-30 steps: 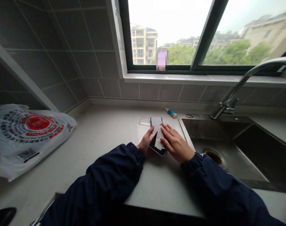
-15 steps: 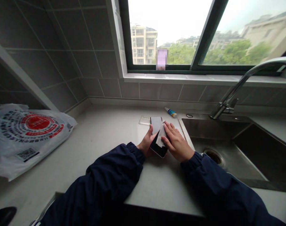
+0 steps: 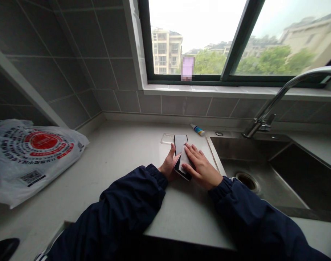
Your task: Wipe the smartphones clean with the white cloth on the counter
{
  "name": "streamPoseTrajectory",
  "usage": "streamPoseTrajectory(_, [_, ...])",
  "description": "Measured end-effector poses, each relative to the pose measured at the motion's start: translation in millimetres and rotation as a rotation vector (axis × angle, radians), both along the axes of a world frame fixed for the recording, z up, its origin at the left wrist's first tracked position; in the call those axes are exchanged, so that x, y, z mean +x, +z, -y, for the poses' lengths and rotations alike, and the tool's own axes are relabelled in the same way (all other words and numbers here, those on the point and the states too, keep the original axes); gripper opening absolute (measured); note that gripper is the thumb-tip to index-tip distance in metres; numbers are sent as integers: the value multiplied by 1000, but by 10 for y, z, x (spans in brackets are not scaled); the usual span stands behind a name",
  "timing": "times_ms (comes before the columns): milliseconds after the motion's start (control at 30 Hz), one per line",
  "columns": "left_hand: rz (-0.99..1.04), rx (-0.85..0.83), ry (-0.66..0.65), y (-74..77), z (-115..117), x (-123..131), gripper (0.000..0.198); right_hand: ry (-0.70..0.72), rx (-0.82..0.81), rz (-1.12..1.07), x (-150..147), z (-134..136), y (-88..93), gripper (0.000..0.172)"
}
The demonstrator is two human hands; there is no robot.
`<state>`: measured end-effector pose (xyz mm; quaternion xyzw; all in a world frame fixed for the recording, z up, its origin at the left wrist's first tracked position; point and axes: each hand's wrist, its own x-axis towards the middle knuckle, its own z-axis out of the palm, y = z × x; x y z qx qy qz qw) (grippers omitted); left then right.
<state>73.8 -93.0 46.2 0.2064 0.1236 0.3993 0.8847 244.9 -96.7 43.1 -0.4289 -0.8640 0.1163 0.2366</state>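
My left hand [image 3: 169, 165] is wrapped round a phone [image 3: 185, 176] from the left, thumb up along its side. Spread over the phone's dark face is a crumpled white tissue [image 3: 184, 160]. My right hand [image 3: 202, 165] lies on that tissue with fingers nearly straight, pressing it down. Just beyond, a pale grey rectangle [image 3: 180, 141] with a dark edge shows; I cannot tell if it belongs to the phone or lies separately. A clear phone case [image 3: 167, 138] rests on the counter to its left.
A small blue-and-white tube [image 3: 198, 129] lies by the sink's corner. The steel sink [image 3: 285, 174] with its curved faucet [image 3: 266, 105] is at right. At left, a printed white plastic bag [image 3: 37, 159] sits on the white counter [image 3: 122, 148]. A window runs behind.
My right hand and the tissue have shifted slightly left over the phone, covering more of its dark face. The left hand stays almost still round the phone.
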Motion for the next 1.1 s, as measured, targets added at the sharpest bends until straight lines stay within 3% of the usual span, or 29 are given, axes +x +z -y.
streamPoseTrajectory(700, [-15,-113,66,-2,-20,-62,104,359,-11,-23,-68,200,198,66])
streamPoseTrajectory(1100, [-47,-93,129,-23,-81,-116,104,457,3,-89,-89,257,255,61])
